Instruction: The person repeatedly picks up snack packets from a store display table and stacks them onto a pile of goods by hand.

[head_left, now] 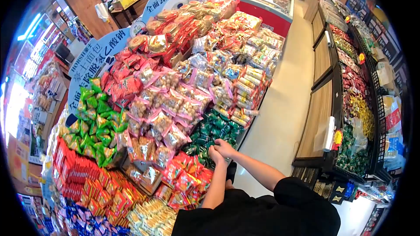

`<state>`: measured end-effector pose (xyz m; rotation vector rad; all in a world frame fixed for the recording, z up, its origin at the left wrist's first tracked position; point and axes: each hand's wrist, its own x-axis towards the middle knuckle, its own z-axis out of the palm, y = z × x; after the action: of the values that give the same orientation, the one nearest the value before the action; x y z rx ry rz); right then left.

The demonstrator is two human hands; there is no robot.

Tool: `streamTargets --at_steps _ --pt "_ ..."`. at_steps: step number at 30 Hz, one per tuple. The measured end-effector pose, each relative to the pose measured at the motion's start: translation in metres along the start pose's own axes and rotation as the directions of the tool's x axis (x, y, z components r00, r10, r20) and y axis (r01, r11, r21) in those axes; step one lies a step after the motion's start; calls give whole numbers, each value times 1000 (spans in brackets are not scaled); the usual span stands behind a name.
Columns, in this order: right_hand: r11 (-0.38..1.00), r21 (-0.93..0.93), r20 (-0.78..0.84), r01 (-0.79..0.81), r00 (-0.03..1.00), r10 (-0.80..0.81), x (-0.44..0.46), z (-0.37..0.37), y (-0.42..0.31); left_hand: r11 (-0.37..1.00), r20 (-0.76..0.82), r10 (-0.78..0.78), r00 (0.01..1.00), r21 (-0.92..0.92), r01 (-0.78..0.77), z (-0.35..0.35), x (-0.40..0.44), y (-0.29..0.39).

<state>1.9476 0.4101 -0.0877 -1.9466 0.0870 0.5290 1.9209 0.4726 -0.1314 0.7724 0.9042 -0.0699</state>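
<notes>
My left hand (pixel 216 156) and my right hand (pixel 225 149) meet over the front edge of the snack display, touching each other. The fingers of both look curled in, and whatever they may hold is hidden. Just beyond them lie dark green wrapped packets (pixel 215 129). To the left of my left hand is a pile of red snack bags (pixel 186 179). Clear bags with pink edges (pixel 162 124), filled with small round pieces, lie farther left.
Green-and-clear packets (pixel 98 124), red-wrapped packs (pixel 74 170) and several other snack piles cover the display. Blue-white signs (pixel 94 67) stand along its back. A pale aisle floor (pixel 284 87) separates it from the bins (pixel 350 148) on the right. A red-sided freezer (pixel 273 22) stands ahead.
</notes>
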Motion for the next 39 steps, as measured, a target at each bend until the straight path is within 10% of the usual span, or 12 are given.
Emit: streamTargets --at_steps 11,18,23,29,32,39 --pt "995 -65 42 -72 996 75 53 41 51 999 -153 -30 988 -28 26 24 -12 18" --pt "981 -107 -65 159 984 -166 -12 -11 29 999 70 -35 997 44 32 20 -38 10" --pt "936 -80 -328 343 878 -350 -118 -56 13 943 217 -333 917 86 322 33 -118 16" --pt "922 -80 -600 379 720 -349 -301 -84 52 803 499 -543 675 545 244 5 -223 -60" --pt "911 253 -721 326 692 -47 -423 -64 72 650 508 -674 536 752 106 -37 -290 -112" --pt "880 408 -911 241 175 374 -643 76 155 177 227 -963 146 938 -297 -169 -418 -206"
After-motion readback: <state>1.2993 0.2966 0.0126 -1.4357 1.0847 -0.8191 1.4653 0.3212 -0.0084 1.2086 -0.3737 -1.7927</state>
